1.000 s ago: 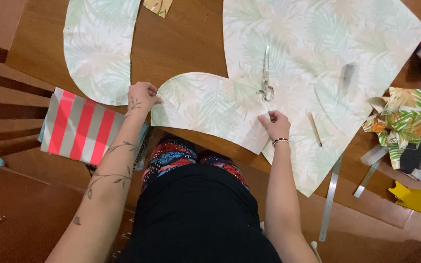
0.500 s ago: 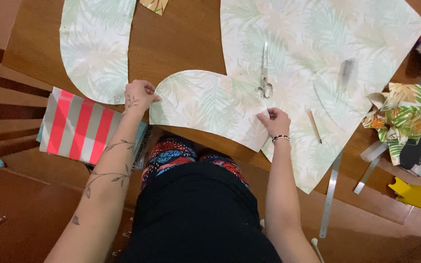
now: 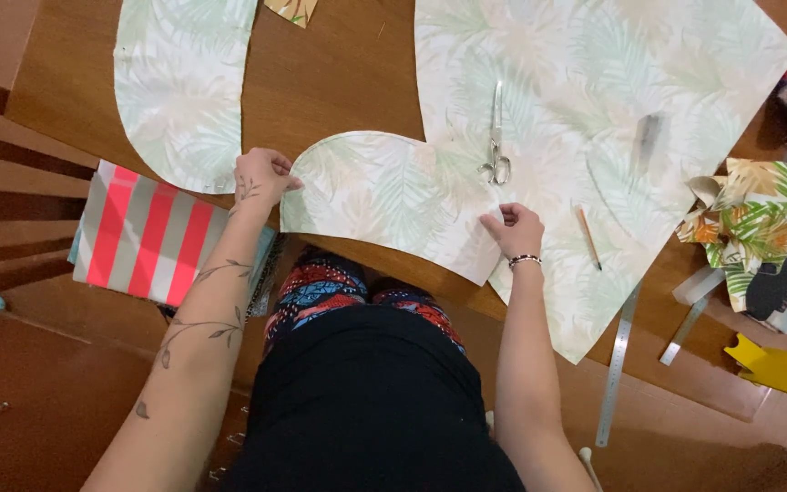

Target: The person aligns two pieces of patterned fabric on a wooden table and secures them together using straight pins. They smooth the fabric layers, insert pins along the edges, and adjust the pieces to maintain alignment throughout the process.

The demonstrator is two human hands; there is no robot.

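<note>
A curved, half-round piece of pale leaf-print fabric (image 3: 384,196) lies at the near edge of the brown wooden table (image 3: 339,82). My left hand (image 3: 261,176) pinches its left end. My right hand (image 3: 514,228) pinches its right corner, where it overlaps a large sheet of the same fabric (image 3: 594,137). Silver scissors (image 3: 496,137) rest on that sheet just beyond the curved piece. A second curved cut piece (image 3: 184,87) lies to the far left.
A pencil (image 3: 589,239) and a small grey object (image 3: 649,137) lie on the large sheet. A metal ruler (image 3: 617,364) hangs off the table's right edge. Folded leaf-print cloth (image 3: 744,223) sits at right. A red-and-grey striped bag (image 3: 143,232) lies left of my knees.
Both hands have stayed pinched on the ends of the curved piece. The view has shifted only slightly.
</note>
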